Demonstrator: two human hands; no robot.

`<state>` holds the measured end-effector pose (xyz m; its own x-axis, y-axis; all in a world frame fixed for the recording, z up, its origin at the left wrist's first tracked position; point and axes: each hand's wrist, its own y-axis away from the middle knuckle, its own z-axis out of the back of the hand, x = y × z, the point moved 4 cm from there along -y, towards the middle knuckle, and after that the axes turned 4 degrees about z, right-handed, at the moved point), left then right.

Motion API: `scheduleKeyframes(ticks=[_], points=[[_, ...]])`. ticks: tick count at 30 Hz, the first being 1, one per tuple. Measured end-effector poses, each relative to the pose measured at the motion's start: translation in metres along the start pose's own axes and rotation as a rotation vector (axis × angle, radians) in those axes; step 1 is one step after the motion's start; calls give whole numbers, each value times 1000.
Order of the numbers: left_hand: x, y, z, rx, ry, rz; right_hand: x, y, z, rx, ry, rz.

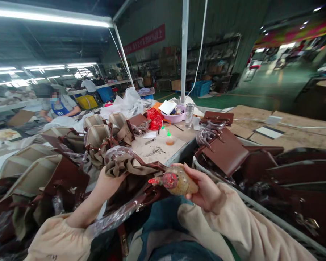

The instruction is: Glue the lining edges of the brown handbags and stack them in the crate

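Observation:
My right hand is wrapped round a stained, yellowish glue bottle with a red cap. Its red nozzle points left, close to the brown handbag in front of me. My left hand grips the olive fabric lining at the bag's open mouth, its fingertips hidden by the cloth. Clear plastic wrap covers the bag's handle, which hangs over my lap. How far the nozzle is from the bag's edge I cannot tell.
Unfinished bags stand in rows at left. Finished-looking brown bags fill a crate at right. Scissors, a small green-tipped bottle, a purple basin and a clear tumbler lie ahead. A co-worker sits far left.

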<state>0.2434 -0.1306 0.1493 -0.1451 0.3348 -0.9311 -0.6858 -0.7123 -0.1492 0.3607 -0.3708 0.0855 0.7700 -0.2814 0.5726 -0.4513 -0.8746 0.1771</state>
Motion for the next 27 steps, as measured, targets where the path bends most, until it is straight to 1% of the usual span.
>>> scheduleKeyframes(ticks=[3, 5, 9, 12, 15, 20, 22, 24, 27], points=[[2, -1, -6, -3, 15, 7, 1, -8, -4, -49, -30, -50], [7, -1, -11, 25, 16, -8, 3, -9, -10, -60, -55, -76], [16, 4, -33, 142, -3, -106, 7, -10, -22, -45, -110, -107], [11, 13, -55, 256, -99, -212, 7, -13, -27, -70, -79, -133], [3, 20, -68, 345, -77, -279, 7, -14, -28, -64, -80, -148], [0, 23, -74, 503, -80, -339, 5, -6, -24, 25, -41, -101], [-2, 22, -74, 506, -115, -343, 2, -5, -23, 76, 5, -103], [-6, 21, -74, 484, -198, -357, -1, -4, -22, 126, 25, -123], [-13, 21, -75, 463, -259, -390, -1, -5, -21, 138, 0, -184]])
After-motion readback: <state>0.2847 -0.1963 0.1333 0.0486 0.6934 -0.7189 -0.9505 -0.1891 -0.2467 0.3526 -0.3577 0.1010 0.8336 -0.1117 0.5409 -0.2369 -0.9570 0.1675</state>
